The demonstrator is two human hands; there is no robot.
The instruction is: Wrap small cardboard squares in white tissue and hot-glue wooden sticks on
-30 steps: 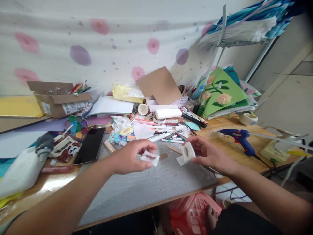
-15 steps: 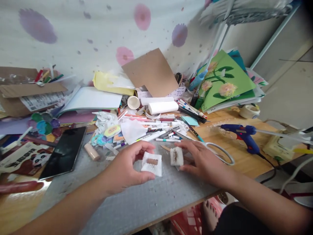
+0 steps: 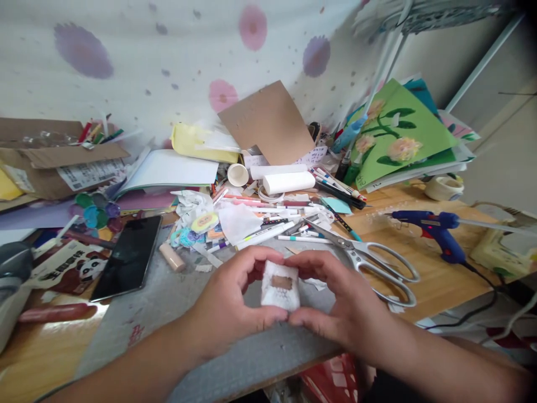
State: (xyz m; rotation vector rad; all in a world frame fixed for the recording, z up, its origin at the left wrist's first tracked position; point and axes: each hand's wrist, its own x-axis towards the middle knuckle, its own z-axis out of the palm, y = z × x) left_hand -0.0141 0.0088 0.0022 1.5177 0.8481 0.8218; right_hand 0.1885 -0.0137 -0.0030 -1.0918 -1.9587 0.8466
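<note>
Between both hands is a small white block [image 3: 282,299] with a soft, textured surface and a brown rectangle on its top face. My left hand [image 3: 232,294] grips its left side, the thumb at the near edge and the fingers curled behind. My right hand [image 3: 342,291] closes on it from the right, thumb and fingertips at the near and far corners. The block is above the grey mat [image 3: 201,350]. Whether it is one piece or two pressed together, I cannot tell. Beside my right hand lie large silver scissors [image 3: 364,257].
A blue glue gun [image 3: 432,226] with a cable rests on the right. Behind the hands are scattered pens, paper scraps and white rolls [image 3: 289,182]. On the left lie a black phone [image 3: 128,257] and a beige cylinder [image 3: 172,257]; a cardboard box [image 3: 54,159] stands further back.
My hands have come together. Earlier each held a separate white piece; now both grip what appears as one block. The view has shifted slightly left, and more of the scissors shows.
</note>
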